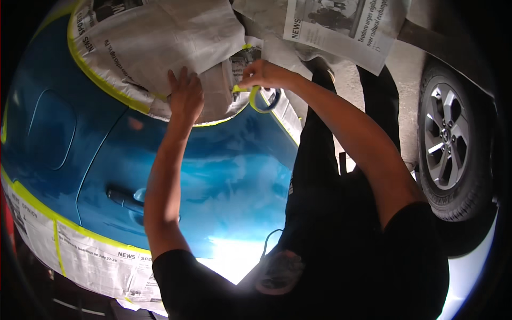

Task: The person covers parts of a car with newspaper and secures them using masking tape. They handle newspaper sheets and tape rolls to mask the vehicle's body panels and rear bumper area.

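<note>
A blue car door panel point(213, 165) curves in front of me, its window area covered by newspaper sheets point(176, 37) edged with yellow-green masking tape. My left hand point(185, 96) is open, its fingers spread and laid on the newspaper near the lower window edge. Farther right, my right hand point(262, 74) pinches a strip of masking tape point(239, 89) at the papered corner. A tape roll point(265, 100) hangs just below those fingers. Part of the strip is hidden by the fingers.
Along the lower body runs more taped newspaper point(88, 253). A black door handle point(125, 199) stands out beside my left forearm. At the right is a car wheel point(447, 133), with another newspaper sheet point(341, 26) at the upper right. My dark-trousered legs stand between.
</note>
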A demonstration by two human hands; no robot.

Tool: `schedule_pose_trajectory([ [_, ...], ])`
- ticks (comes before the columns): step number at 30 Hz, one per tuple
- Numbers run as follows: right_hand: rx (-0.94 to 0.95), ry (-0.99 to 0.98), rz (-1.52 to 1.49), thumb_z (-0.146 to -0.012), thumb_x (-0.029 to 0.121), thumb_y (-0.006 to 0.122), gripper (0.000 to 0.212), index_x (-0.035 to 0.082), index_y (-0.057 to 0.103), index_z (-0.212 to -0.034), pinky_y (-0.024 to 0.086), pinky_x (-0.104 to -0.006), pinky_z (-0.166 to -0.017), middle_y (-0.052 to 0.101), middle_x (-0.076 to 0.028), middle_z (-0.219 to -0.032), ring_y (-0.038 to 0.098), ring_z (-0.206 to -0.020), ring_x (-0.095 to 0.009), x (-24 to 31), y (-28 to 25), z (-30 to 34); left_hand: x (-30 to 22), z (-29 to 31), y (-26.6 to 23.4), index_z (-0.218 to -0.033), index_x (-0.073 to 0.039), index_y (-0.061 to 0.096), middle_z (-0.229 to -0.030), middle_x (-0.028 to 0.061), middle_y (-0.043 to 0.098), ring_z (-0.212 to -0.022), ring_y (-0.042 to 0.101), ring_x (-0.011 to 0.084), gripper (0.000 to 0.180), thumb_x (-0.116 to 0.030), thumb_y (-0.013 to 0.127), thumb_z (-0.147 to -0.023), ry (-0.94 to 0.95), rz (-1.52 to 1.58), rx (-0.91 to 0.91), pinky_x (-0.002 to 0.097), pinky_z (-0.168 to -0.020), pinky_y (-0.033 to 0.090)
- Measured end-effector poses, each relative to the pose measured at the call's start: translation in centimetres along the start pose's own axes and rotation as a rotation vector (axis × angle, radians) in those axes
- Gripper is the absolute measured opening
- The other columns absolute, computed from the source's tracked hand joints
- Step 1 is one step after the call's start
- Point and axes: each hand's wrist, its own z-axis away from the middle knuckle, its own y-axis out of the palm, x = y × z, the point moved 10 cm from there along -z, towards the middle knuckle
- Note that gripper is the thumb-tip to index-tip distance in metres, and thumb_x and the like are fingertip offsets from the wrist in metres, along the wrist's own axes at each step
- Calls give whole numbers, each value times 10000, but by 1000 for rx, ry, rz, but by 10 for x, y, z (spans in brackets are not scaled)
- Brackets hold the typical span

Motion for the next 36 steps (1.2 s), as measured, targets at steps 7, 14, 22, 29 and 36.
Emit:
schedule_pose_trajectory([
  [7, -39, -92, 97, -831, 403, 766, 366, 44, 721, -880, 443, -345, -638, 614, -52, -728, 558, -711, -157, -32, 6, -123, -11, -15, 0, -1186, 5, 665, -1277, 124, 580, -1313, 453, 373, 438, -305, 712, -880, 51, 160, 45, 672, -1112, 274],
  [14, 9, -243, 312, -831, 406, 745, 418, 63, 720, -1069, 509, -413, -872, 719, -160, -1015, 670, -997, -336, -25, 20, -170, -16, -16, 3, -1206, -19, 652, -1318, 145, 584, -1324, 463, 364, 414, -294, 663, -898, 55, 117, 120, 656, -1145, 246],
  [22, -31, -113, 433, -836, 387, 729, 347, 101, 723, -1034, 521, -436, -862, 724, -146, -1028, 673, -1004, -360, -29, 21, -182, -13, -24, 0, -1252, -30, 608, -1178, 124, 604, -1217, 505, 327, 421, -233, 634, -884, 10, 175, -3, 637, -1113, 294],
  [29, -87, -39, 560, -845, 347, 720, 343, 119, 722, -1100, 546, -443, -894, 718, -156, -1081, 679, -1064, -336, -15, 17, -174, -11, -40, 12, -1135, -6, 659, -1048, 104, 579, -1085, 546, 282, 350, -214, 653, -853, -11, 26, 70, 598, -1046, 357],
  [36, -298, 36, 704, -869, 271, 671, 282, 61, 714, -1052, 572, -458, -838, 729, -156, -1035, 705, -1000, -364, -18, -1, -151, -7, -38, -1, -1000, -13, 714, -1039, 116, 585, -1074, 549, 295, 248, -188, 646, -838, -13, 37, 83, 609, -1048, 363],
])
